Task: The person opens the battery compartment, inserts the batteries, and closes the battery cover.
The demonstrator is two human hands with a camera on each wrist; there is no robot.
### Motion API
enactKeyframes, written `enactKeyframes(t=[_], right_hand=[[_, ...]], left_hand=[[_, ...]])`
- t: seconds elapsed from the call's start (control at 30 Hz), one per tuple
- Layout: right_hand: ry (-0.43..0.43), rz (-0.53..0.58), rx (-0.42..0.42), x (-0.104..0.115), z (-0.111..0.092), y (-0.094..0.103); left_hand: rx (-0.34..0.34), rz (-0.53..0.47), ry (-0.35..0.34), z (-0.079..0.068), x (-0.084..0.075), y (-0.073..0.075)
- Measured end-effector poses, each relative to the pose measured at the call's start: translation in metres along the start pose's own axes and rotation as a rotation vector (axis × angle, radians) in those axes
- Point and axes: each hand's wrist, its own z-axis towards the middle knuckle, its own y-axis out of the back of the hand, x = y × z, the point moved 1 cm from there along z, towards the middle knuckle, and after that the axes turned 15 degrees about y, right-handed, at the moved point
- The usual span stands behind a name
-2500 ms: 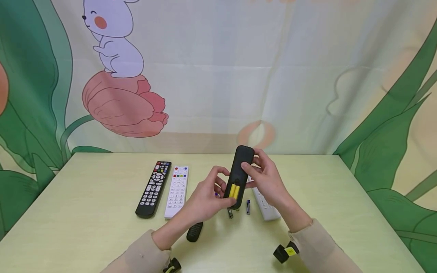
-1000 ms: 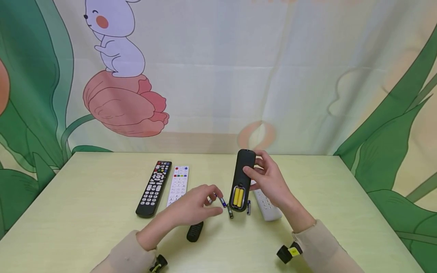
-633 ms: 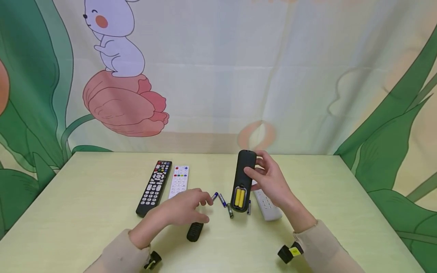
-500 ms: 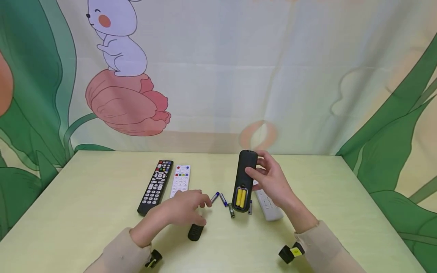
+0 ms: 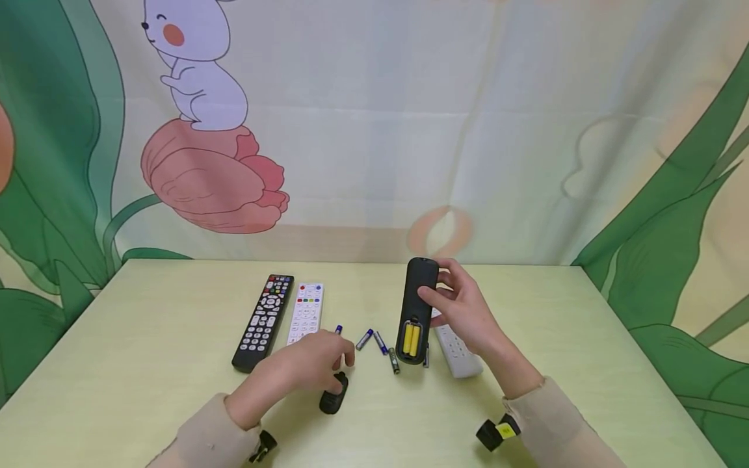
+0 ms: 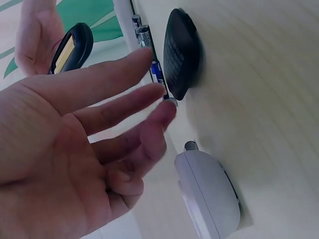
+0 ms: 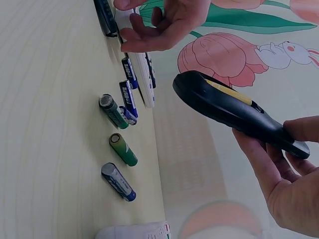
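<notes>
My right hand (image 5: 459, 302) grips a black remote control (image 5: 418, 302), its back towards me and its battery compartment uncovered. Two yellow batteries (image 5: 411, 339) lie side by side in that compartment. Low over the table, my left hand (image 5: 307, 361) hovers above a small black battery cover (image 5: 333, 398). In the left wrist view the fingers (image 6: 124, 69) are partly extended and hold nothing; the ribbed cover (image 6: 180, 55) lies just beyond the fingertips. From the head, the thumb overlaps the cover's upper end; whether it touches cannot be told.
Left of the hands lie a black remote (image 5: 263, 322) and a white remote (image 5: 306, 312). Another white remote (image 5: 459, 351) lies behind the right hand. Several loose batteries (image 5: 380, 342) are scattered mid-table. A printed curtain (image 5: 363, 130) hangs behind the table's far edge.
My left hand has left the held remote's battery compartment and moved left and down to the black cover. The right hand still grips the remote, now slightly lower.
</notes>
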Motion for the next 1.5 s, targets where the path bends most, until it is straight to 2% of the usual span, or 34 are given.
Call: enactKeyframes(t=[0.3, 0.6, 1.13, 1.5], right_hand=[[0.0, 0.005, 0.003, -0.0002, -0.0011, -0.0002], [0.001, 0.01, 0.005, -0.0011, -0.0017, 0.0001], [0.002, 0.006, 0.005, -0.0016, -0.0021, 0.0004], [0.005, 0.011, 0.014, -0.0023, -0.0022, 0.0011]], left_hand=[[-0.014, -0.009, 0.032, 0.0003, -0.001, -0.0055], [0.005, -0.018, 0.028, 0.0009, -0.0028, -0.0063], [0.04, -0.085, -0.064, 0.005, -0.0021, -0.0078], [0.026, -0.127, -0.191, 0.0067, -0.0017, -0.003]])
